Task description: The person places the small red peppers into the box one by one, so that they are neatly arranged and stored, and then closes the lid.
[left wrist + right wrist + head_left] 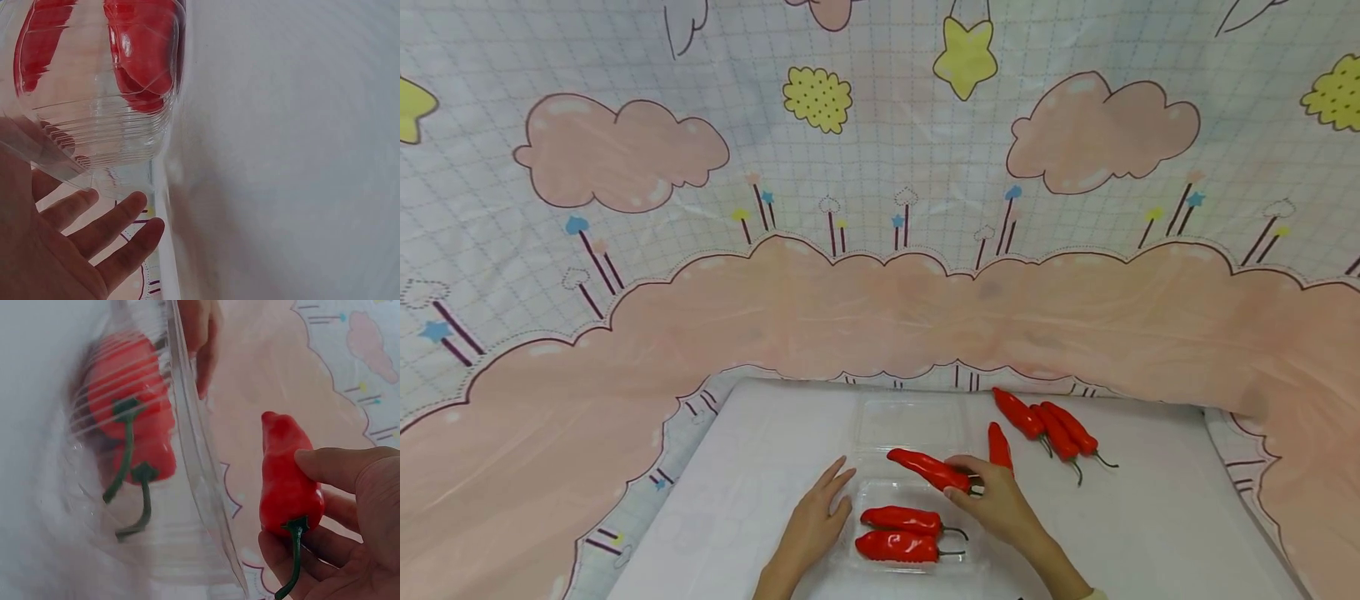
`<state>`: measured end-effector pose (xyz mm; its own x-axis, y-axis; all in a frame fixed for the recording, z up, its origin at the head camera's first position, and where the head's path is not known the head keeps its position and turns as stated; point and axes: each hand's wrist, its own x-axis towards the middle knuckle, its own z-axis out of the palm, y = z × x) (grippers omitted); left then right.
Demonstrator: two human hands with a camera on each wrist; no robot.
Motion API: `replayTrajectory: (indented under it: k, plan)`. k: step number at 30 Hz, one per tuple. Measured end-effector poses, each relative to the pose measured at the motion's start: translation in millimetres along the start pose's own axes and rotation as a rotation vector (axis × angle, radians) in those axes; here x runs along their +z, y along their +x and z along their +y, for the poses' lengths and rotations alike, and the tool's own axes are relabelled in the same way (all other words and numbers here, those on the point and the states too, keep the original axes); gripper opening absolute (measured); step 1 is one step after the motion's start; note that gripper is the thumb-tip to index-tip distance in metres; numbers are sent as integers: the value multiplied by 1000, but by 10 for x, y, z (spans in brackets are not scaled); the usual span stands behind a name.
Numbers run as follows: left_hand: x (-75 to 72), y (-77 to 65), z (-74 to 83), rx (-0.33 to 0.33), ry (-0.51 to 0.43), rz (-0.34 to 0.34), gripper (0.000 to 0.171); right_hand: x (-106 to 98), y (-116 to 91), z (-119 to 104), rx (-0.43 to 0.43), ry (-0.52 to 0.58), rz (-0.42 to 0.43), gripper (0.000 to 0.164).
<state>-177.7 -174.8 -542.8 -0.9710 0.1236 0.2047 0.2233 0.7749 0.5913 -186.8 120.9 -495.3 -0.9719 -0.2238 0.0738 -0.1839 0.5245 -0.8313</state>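
A red chili pepper (929,469) with a green stem is pinched between the thumb and fingers of my right hand (996,504), above the far part of a clear plastic box (917,492). Two red peppers (897,547) lie side by side in that box, stems to the right. The right wrist view shows the held pepper (289,475) apart from the box wall. My left hand (812,521) is at the box's left side, fingers spread; in the left wrist view the fingers (119,228) look extended and grip nothing.
The box's clear lid (912,425) lies folded back on the white table (760,433). One pepper (999,446) lies partly hidden behind my right hand. Three more peppers (1060,432) lie at the back right. A patterned cloth (880,317) hangs behind the table.
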Motion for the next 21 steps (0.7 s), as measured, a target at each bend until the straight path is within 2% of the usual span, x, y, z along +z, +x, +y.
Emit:
replayTrajectory:
  k: [7,16,21]
  plan:
    - [4,2,1,-4,3,-6,43,88,-1,-49,18,-6,-65,44]
    - [-2,1,14,-11,6,-4,42,148,8,-99,-18,-32,-112,43]
    - [-7,-1,21,-14,9,-8,43,192,29,-96,-12,-43,-168,42]
